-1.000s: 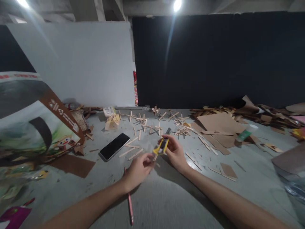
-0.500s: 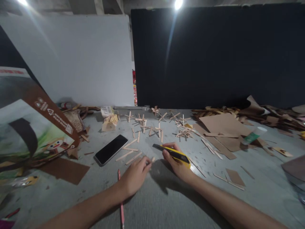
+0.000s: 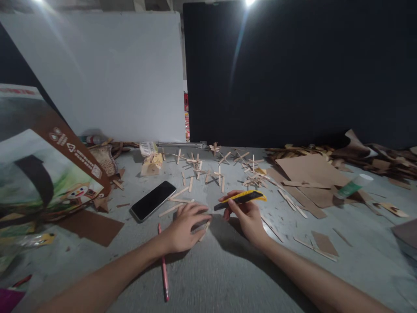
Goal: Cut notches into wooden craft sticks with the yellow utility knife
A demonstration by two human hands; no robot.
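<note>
My right hand (image 3: 246, 217) is closed around a yellow and black box cutter (image 3: 243, 198), its dark tip pointing left and slightly down above the table. My left hand (image 3: 185, 228) is open, palm down, with fingers apart and bent. Under its thumb and fingertips lies a short wooden stick (image 3: 205, 231), partly hidden; whether the fingers touch it I cannot tell. A pink pencil (image 3: 164, 271) rests beside my left wrist, passing partly beneath it. Several loose wooden sticks (image 3: 172, 209) lie just beyond that hand, close to a black phone (image 3: 153, 201).
Crossed wooden stick pieces (image 3: 220, 176) are scattered across the far middle of the grey table (image 3: 195, 282). Brown cardboard sheets (image 3: 308, 171) and a glue stick (image 3: 354, 187) lie at right. A large printed bag (image 3: 65, 148) stands at left. Upright panels close off the back.
My left hand has opened from a pinch and spread its fingers over the short stick. The box cutter has turned in my right hand, its rear end swinging up. The view has shifted slightly.
</note>
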